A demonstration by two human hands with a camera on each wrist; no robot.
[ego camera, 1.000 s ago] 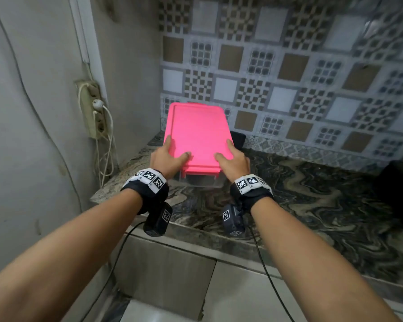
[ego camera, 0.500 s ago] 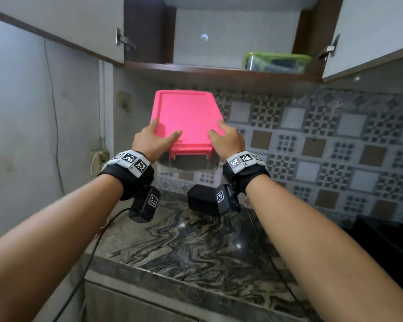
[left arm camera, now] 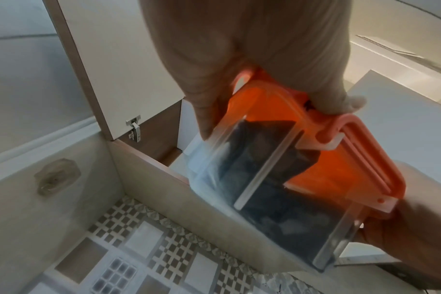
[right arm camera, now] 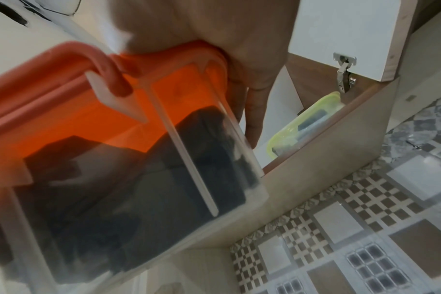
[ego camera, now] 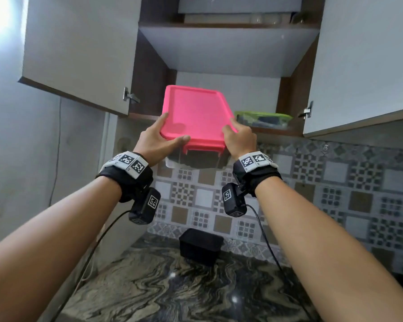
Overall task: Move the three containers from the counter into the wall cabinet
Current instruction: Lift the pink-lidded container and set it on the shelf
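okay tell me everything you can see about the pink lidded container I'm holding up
The clear plastic container with a pink lid is rectangular, its flat lid shut, with a clip flap folded down at the near end. Dark contents show through the see-through walls. It is held in the air, roughly level, before the open wall cabinet. The left hand and right hand grip its near corners, thumbs on the lid, fingers down the sides.

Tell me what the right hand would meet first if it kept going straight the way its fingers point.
Probably the green-lidded container on the cabinet's bottom shelf. The right hand, gripping the pink-lidded container, points up and forward toward it; depth is unclear, so it might slip past just to the left.
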